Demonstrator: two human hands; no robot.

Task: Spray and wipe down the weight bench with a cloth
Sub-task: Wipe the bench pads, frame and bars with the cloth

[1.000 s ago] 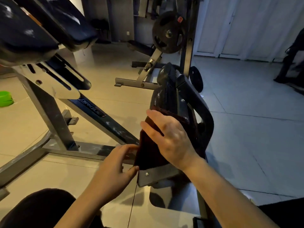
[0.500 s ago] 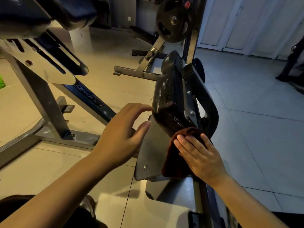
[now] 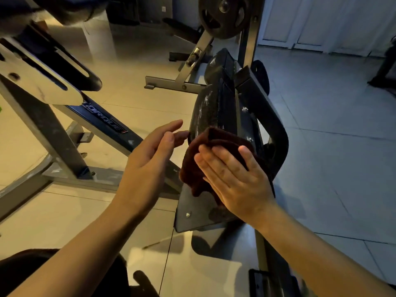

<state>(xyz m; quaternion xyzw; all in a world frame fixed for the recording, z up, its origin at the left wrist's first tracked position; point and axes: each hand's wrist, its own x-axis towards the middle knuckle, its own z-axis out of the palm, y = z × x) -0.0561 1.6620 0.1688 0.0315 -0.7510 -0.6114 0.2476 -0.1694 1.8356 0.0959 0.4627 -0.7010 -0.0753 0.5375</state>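
Pressing my right hand (image 3: 233, 179) flat, fingers straight, I hold the dark red cloth (image 3: 205, 159) against the lower end of the black bench pad (image 3: 211, 108), while my left hand (image 3: 147, 159) hovers just beside the pad's edge, relaxed and holding nothing. To wipe well I should probably keep the palm's pressure even, steady the pad, and stroke up toward the weight plate (image 3: 222, 16).

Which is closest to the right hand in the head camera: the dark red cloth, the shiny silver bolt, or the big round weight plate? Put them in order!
1. Cloth: under the right hand.
2. Bolt: just below-left, on the plate.
3. Weight plate: far up top, behind the bench.
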